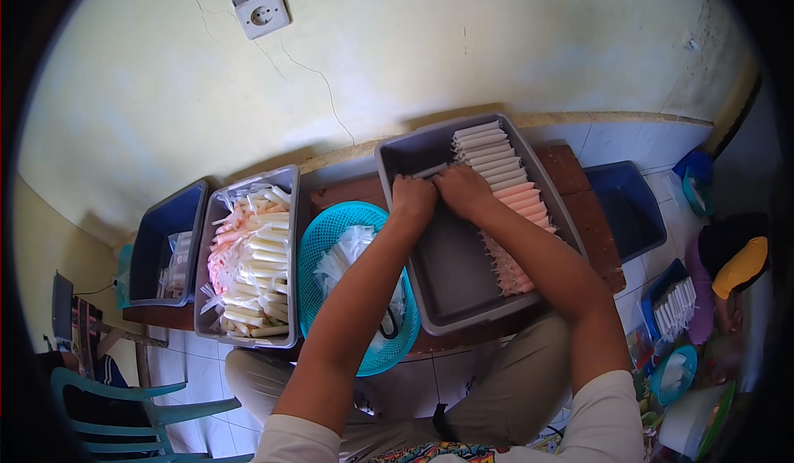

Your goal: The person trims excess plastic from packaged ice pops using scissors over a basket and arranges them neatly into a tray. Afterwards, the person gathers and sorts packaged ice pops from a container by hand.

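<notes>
Where the left hand (416,200) and right hand (463,188) stand side by side over the grey tub (451,277), the fingers are curled inward, knuckles up. One slim pale tube (430,171) shows at their far side, inside the tub's outline. It appears to be held between both hands, but the fingertips are hidden, so a firm clamp cannot be confirmed. Recommended handling, in my judgement: light, even pressure near both ends, no squeezing mid-length, since thin wrapping could split; keep the tube straight and the right forearm (533,244) clear of the row beneath it.

Along the tub's right side lie off-white tubes (490,158), farther back, and pink tubes (523,202), nearer, packed side by side. The tub rests on a brown wooden table (591,223). Just left of the tub: a turquoise mesh basket (324,225) containing clear plastic bags (351,244). Left of the tub, past the basket: a second tub (246,341) of bagged white and pink tubes. Right of the tub, lower down: a dark blue bin (624,202).
</notes>
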Motion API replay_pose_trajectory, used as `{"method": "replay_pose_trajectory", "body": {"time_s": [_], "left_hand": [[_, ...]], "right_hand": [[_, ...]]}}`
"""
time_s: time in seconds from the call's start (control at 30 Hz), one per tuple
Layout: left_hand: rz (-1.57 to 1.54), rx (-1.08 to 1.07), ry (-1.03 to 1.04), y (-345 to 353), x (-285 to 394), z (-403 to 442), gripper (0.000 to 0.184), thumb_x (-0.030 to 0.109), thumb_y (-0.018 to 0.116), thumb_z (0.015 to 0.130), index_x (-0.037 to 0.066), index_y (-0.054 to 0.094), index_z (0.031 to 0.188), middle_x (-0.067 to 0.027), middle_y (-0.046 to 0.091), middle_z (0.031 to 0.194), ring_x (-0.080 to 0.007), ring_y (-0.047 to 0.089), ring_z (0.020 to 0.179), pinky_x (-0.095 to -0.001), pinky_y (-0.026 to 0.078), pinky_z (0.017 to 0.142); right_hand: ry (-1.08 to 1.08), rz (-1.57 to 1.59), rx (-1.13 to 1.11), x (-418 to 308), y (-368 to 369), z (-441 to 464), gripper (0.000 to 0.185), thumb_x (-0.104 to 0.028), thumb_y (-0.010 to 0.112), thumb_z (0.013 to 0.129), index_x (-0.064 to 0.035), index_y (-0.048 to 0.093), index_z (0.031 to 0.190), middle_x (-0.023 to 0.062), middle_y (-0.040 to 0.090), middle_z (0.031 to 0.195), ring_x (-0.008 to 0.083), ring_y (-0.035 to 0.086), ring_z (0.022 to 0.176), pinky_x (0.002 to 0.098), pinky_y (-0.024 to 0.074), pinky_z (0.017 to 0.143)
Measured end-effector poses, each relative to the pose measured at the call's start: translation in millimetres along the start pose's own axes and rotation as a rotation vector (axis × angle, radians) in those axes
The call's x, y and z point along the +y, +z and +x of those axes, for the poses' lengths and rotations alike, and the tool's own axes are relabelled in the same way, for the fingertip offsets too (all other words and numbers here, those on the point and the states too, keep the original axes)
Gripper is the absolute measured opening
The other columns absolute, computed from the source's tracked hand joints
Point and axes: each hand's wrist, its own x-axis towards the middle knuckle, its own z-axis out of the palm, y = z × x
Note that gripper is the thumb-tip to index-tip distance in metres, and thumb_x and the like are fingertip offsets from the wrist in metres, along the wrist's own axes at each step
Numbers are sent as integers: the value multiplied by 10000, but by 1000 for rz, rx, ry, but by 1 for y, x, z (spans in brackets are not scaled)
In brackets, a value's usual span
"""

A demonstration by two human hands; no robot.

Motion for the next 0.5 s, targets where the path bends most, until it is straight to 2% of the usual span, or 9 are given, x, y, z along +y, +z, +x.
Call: {"method": "replay_pose_trajectory", "body": {"time_s": [0.1, 0.3, 0.37, 0.5], "left_hand": [[7, 3, 45, -10, -4, -4, 260, 160, 722, 857, 141, 798, 1105, -128, 797, 1086, -304, 747, 1082, -478, 537, 968], [-296, 293, -22, -31, -24, -22, 189, 130, 716, 866, 69, 795, 1026, -169, 759, 1059, -377, 720, 1062, -492, 563, 937], [-549, 425, 21, -39, -31, -27, 190, 142, 722, 897, 52, 790, 1049, -192, 738, 991, -394, 717, 1005, -487, 570, 916], [-729, 498, -1, -56, -44, -39, 210, 150, 744, 914, 53, 782, 1097, -208, 738, 986, -388, 733, 968, -475, 587, 887]], "right_hand": [[6, 59, 57, 1, -3, 1, 231, -143, 548, 984, -83, 764, 1037, 156, 761, 1071, 355, 719, 1076, 471, 580, 954], [-45, 242, 170, 2, -16, 4, 203, -115, 569, 973, -63, 728, 1087, 153, 728, 1083, 357, 689, 1076, 472, 569, 954], [-91, 328, 245, 1, -22, 4, 159, -108, 654, 939, -55, 720, 1072, 164, 737, 1066, 364, 700, 1056, 476, 569, 933], [-212, 469, 276, -6, -45, -1, 195, -117, 741, 904, -45, 722, 1084, 163, 751, 1046, 366, 717, 1007, 472, 573, 898]]}}
